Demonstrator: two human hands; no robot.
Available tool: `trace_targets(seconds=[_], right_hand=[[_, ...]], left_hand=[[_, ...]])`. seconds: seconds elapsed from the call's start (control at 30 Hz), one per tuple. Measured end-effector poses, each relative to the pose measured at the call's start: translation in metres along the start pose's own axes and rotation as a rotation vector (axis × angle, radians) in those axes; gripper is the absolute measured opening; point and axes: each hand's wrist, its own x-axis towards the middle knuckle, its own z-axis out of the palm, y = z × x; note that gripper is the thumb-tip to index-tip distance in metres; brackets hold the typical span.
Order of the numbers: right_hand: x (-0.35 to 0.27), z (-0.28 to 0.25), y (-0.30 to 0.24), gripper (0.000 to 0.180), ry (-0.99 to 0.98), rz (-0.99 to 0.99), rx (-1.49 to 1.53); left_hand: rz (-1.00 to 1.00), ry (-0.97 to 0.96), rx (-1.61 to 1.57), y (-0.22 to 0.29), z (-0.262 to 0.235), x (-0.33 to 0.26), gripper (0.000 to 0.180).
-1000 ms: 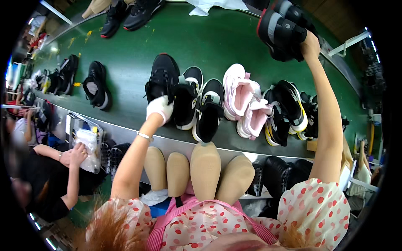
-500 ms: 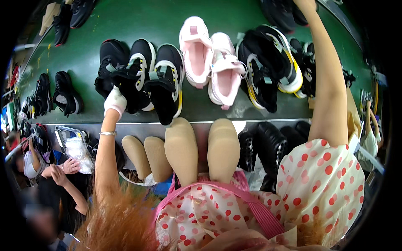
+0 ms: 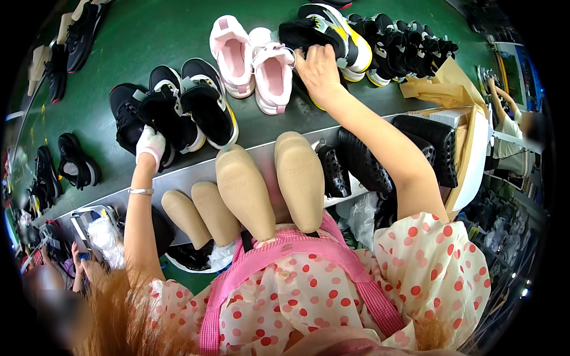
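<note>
My left hand (image 3: pixel 151 146), in a white glove, grips the heel end of a black sneaker (image 3: pixel 161 113) at the left of the row; the fingertips are partly hidden. To its right stands another black sneaker (image 3: pixel 208 101) with a white and yellow sole. A pale pink pair, a left pink sneaker (image 3: pixel 242 85) and a right pink sneaker (image 3: pixel 276 71), sits in the middle. My bare right hand (image 3: pixel 322 72) has its fingers curled on the collar of a black sneaker (image 3: pixel 306 34). Behind that lies a black-and-yellow sneaker (image 3: pixel 350 38) on its side.
All stand on a green table (image 3: pixel 160 35) with a metal front edge. Beige foot forms (image 3: pixel 246 193) and black perforated forms (image 3: pixel 362 160) line its near side. More sneakers (image 3: pixel 409 44) stretch right, beside brown paper (image 3: pixel 442 86) and a carton (image 3: pixel 472 154). Other people work at both sides.
My right hand has come back from the far right of the table onto a black sneaker's collar. My left hand remains at its sneaker. The view has turned and shifted right.
</note>
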Motion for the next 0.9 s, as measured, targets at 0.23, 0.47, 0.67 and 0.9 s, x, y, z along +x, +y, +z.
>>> trace_targets(seconds=[0.23, 0.47, 0.67, 0.9], right_hand=[[-0.01, 0.008, 0.025, 0.013, -0.008, -0.114, 0.086], [-0.03, 0.048, 0.071, 0.009, -0.012, -0.077, 0.057], [-0.026, 0.081, 0.116, 0.015, 0.016, -0.048, -0.012], [-0.022, 0.053, 0.128, 0.044, -0.08, -0.003, 0.208]], left_hand=[[0.228, 0.031, 0.625, 0.011, 0.044, 0.012, 0.028], [0.161, 0.07, 0.116, 0.146, 0.001, -0.024, 0.019], [0.136, 0.083, -0.02, 0.21, 0.007, -0.024, 0.028], [0.037, -0.231, -0.183, 0.193, -0.018, -0.056, 0.06]])
